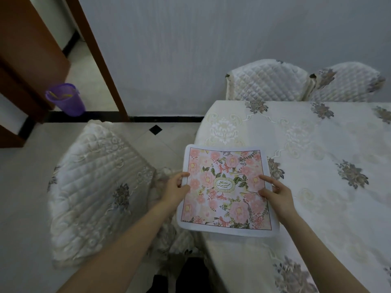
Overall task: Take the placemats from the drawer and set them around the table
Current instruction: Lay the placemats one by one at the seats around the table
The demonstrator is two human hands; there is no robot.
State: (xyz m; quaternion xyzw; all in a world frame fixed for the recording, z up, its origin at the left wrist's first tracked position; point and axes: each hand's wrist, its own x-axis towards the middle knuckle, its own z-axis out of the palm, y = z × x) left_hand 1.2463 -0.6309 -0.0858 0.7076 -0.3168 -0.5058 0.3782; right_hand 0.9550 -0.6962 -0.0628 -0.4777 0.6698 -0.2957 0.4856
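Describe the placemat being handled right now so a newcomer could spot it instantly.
Start at the table under its pale embroidered cloth on the right; at its near left edge, the placemat sits between the left hand and the right hand. It is the only pink-flowered square, white-bordered with an oval emblem at its centre, unlike the grey-flowered cloth.

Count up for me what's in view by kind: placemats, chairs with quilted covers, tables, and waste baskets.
Placemats: 1, the floral placemat, held by the left hand and right hand
Quilted-cover chairs: 3, near chair, far chair, corner chair
Tables: 1, the table
Waste baskets: 1, purple basket
Total: 6
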